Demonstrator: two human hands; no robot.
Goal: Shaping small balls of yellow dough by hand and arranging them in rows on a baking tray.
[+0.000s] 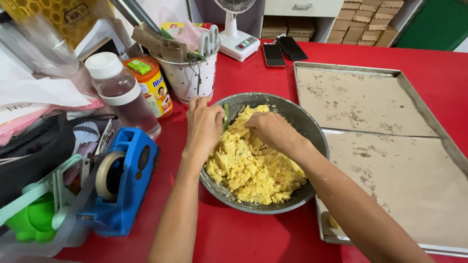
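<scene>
Both hands are down in the yellow crumbly dough. The left hand rests at the near-left rim of the metal bowl, fingers curled loosely downward; its tips touch the edge of the dough and a small green piece that sits just beside them. Whether those fingers pinch anything I cannot tell, since the back of the hand hides them. The right hand lies on top of the dough toward the far side of the bowl, fingers bent and pressing into the mass, seemingly closing on a clump, though the tips are buried and the hold itself is hidden.

The dough fills most of the bowl in rough chunks and crumbs, not yet one smooth lump, so by my judgement the working of it is partway along. Just right of the bowl lies a large metal tray lined with brown paper; the paper bears only stains, and no shaped pieces lie on it, apart from a small yellowish bit at its near corner.

All of this stands on a red table. To the left are a blue tape dispenser, a capped bottle and a spotted cup of scissors; two phones lie farther off.
</scene>
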